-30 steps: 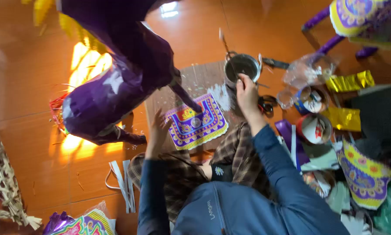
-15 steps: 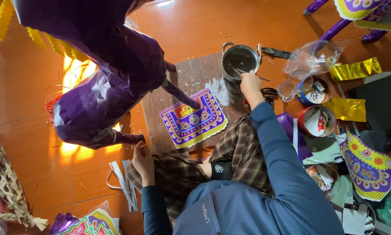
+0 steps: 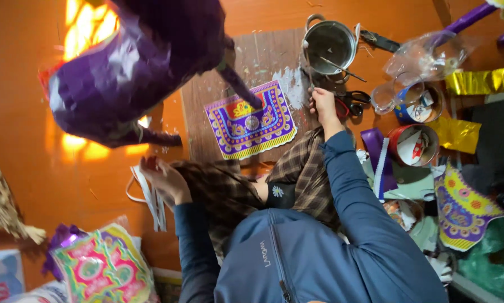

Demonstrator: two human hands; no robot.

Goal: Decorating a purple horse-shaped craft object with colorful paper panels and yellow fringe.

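The person sits on the orange floor [image 3: 55, 84], plaid legs folded, blue sleeves reaching forward.

The left hand [image 3: 162, 178] rests low at the near left, fingers loosely curled over a bundle of white paper strips [image 3: 150, 196] lying on the floor. It seems to touch or lightly pinch their top end, though the view is too blurred to be sure of a grip.

The right hand [image 3: 322, 106] is farther out, by the far edge of the wooden board [image 3: 224, 120]. Its fingers are closed around a thin stick [image 3: 307, 62] that runs up into the steel pot [image 3: 329, 42] just beyond.

Scissors [image 3: 350, 104] with dark and red handles lie just right of that hand.

A purple and yellow patterned paper panel [image 3: 251, 120] lies flat on the board, between the two hands and just left of the right one.

White paste smears [image 3: 288, 90] mark the board near the pot.

A large purple foil figure [image 3: 134, 67] hangs over the left side, one of its legs ending above the panel.

To the right stand a red tin [image 3: 413, 146] and a blue tin [image 3: 417, 104], with gold foil [image 3: 479, 81] beyond them.
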